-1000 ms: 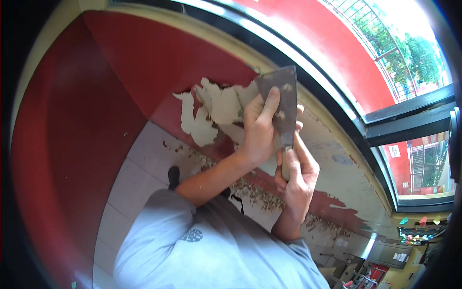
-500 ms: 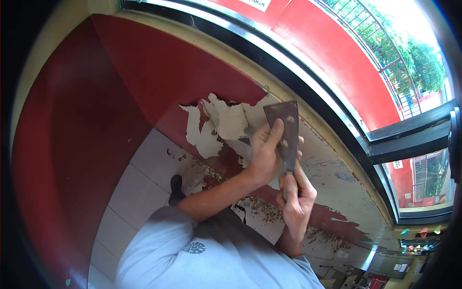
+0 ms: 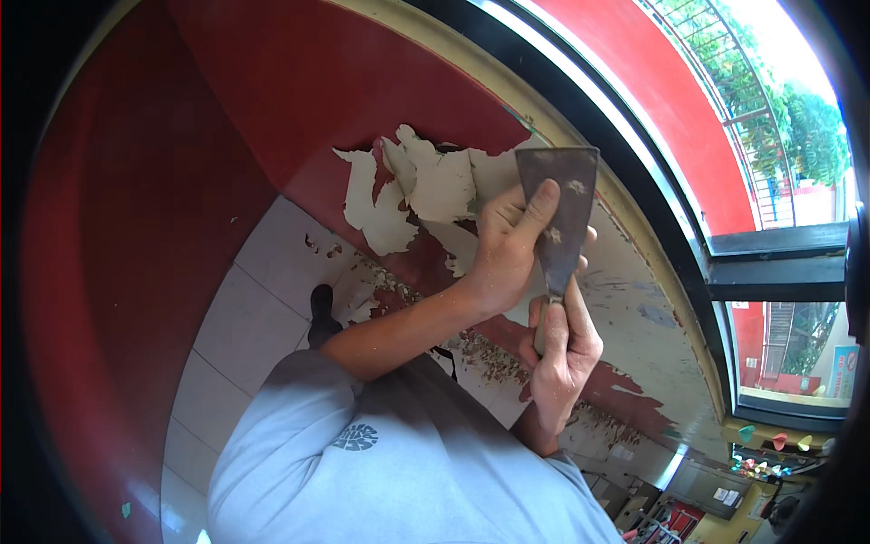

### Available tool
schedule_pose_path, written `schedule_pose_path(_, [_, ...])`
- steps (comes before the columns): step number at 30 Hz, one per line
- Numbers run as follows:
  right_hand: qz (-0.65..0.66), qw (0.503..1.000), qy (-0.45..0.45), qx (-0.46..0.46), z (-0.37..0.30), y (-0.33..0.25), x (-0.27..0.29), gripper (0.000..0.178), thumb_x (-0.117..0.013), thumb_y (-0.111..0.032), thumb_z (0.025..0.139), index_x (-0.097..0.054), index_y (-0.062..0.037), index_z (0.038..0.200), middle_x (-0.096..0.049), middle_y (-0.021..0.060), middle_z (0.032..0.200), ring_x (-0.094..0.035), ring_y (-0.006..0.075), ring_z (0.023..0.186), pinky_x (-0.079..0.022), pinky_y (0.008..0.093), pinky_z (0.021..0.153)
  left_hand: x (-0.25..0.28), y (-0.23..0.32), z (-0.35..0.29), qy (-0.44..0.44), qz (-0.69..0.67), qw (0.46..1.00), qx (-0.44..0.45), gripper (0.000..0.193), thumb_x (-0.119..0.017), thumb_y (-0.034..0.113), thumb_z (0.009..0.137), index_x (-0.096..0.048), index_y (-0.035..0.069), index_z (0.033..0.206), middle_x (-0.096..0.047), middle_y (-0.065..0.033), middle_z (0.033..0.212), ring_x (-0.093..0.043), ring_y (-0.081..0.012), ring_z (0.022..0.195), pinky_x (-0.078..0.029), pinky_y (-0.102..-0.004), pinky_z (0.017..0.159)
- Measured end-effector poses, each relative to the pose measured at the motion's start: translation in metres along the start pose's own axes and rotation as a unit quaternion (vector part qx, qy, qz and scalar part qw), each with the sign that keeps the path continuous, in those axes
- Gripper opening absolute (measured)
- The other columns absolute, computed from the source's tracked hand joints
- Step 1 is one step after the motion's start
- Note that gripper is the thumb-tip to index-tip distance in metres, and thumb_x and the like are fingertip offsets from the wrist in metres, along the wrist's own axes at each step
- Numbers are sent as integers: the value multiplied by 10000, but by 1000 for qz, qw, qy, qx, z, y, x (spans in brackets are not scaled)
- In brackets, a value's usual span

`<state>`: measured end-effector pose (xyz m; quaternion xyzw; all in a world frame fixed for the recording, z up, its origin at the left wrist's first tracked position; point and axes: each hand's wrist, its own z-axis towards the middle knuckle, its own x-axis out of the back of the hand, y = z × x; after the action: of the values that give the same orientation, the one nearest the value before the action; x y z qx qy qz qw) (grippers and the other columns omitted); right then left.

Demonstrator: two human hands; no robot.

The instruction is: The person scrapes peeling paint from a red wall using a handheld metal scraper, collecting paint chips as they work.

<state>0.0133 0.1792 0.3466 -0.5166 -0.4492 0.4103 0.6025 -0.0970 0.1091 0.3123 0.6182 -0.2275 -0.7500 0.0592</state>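
Observation:
A paint scraper (image 3: 571, 213) with a broad, dark, stained blade is in both my hands, blade end pointing up in the picture. My left hand (image 3: 507, 249) is closed on the blade, its thumb flat across the upper face and its other fingers behind. Around the short handle my right hand (image 3: 566, 367) is wrapped, with the thumb along it near the blade. Beyond the scraper, a curled sheet of peeling paint (image 3: 442, 189) hangs from the red wall (image 3: 362, 72). The blade overlaps the wall in view; whether it touches cannot be told.
A scraped, pale wall patch (image 3: 634, 304) runs to the right below the window frame (image 3: 662, 154). Paint flakes (image 3: 494, 372) litter the floor along the wall. Light tiles (image 3: 245, 317) lie at the left, with my dark shoe (image 3: 322, 313) on them. Furniture stands far right.
The whole view has shifted, so wall and peeling paint appear higher. My hands and the scraper sit higher and slightly further right in the picture; both grips look the same.

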Motion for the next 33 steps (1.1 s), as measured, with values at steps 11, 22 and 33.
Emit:
schedule_pose_path(11, [0,1000,16,-3,-3,-1,3,434,-494,-41,980,-457,-27,1413,-530,-7,759,-404,26,544,-323,175,470,-11,10,4,5,38,999,32,360,-468,408,1007,-592,70,998,-666,-88,777,-639,-162,575,-531,-271,535])
schedule_pose_path(22, [-35,997,0,66,9,0,2,406,-471,-44,983,-486,-10,1387,-484,-18,737,-360,16,519,-292,170,450,-11,8,5,23,47,999,7,353,-489,423,996,-596,87,980,-661,-74,777,-629,-167,563,-511,-281,526])
schedule_pose_path(33, [-28,998,-30,52,3,3,9,397,-517,25,938,-502,51,1334,-626,188,1223,-602,184,1010,-453,285,898,-6,7,-1,43,12,999,24,360,-483,406,1002,-590,66,955,-655,-82,775,-631,-158,575,-524,-280,529])
